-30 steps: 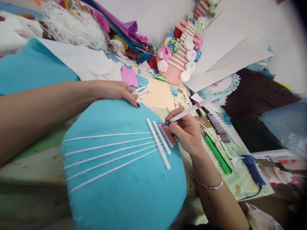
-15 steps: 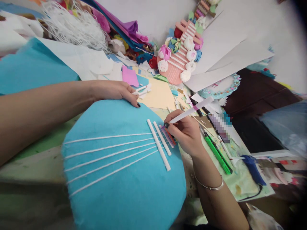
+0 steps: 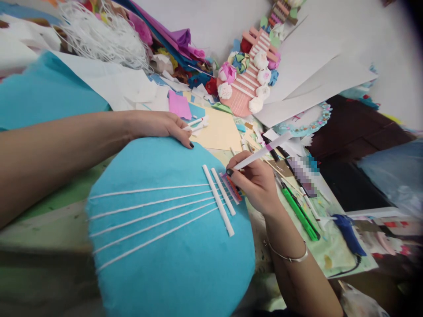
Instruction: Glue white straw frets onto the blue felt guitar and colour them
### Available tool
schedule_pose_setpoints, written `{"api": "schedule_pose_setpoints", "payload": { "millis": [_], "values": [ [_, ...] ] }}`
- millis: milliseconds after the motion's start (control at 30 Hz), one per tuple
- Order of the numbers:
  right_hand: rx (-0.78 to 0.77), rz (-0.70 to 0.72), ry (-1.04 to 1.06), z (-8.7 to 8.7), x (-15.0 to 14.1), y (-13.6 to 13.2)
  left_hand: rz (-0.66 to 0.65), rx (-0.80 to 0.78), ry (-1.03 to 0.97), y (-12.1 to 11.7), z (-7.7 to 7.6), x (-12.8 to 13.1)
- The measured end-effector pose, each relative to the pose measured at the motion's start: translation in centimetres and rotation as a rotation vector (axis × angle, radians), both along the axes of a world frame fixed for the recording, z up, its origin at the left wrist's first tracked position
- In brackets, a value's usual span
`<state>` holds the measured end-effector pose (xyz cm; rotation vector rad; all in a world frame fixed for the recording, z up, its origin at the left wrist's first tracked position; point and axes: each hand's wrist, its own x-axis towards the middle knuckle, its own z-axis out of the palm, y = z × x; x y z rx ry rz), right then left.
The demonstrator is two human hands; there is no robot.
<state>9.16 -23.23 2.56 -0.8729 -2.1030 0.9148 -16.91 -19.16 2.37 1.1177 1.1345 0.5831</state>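
Note:
A large light-blue board (image 3: 172,264) with rounded, faceted edges lies before me, with several white strings (image 3: 148,204) fanning across it. Two white paper sticks (image 3: 218,200) lie crosswise over the strings near its right side, beside narrow purple and red strips (image 3: 232,188). My right hand (image 3: 256,182) is closed around a white marker (image 3: 264,152) with a pink band, its tip down at the purple strip. At the board's upper edge, my left hand (image 3: 161,127) is closed on slim white sticks (image 3: 197,125), thumb touching the board.
A pink guitar-shaped piece (image 3: 243,94) with paper flowers stands at the back. White cord (image 3: 102,39) is heaped at upper left. On the right lie a green cutter (image 3: 299,213) and a blue glue gun (image 3: 350,233). Cream paper (image 3: 218,130) lies beyond the board.
The board has shifted very slightly. The marker's back end has tilted a little to the left; both hands otherwise stay in nearly the same place.

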Motion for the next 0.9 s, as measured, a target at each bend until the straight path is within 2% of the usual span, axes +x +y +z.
{"api": "schedule_pose_setpoints", "payload": {
  "millis": [300,767,900],
  "values": [
    [0.055,0.014,-0.026,-0.14,-0.06,0.26,0.038,-0.029,0.004,0.05,0.09,0.09],
    [-0.033,0.031,-0.010,-0.12,0.29,0.01,0.009,-0.034,0.022,0.08,0.38,0.16],
    [-0.052,0.024,0.008,-0.05,0.34,-0.02,0.036,-0.038,0.038,-0.02,0.51,0.21]
  ]
}}
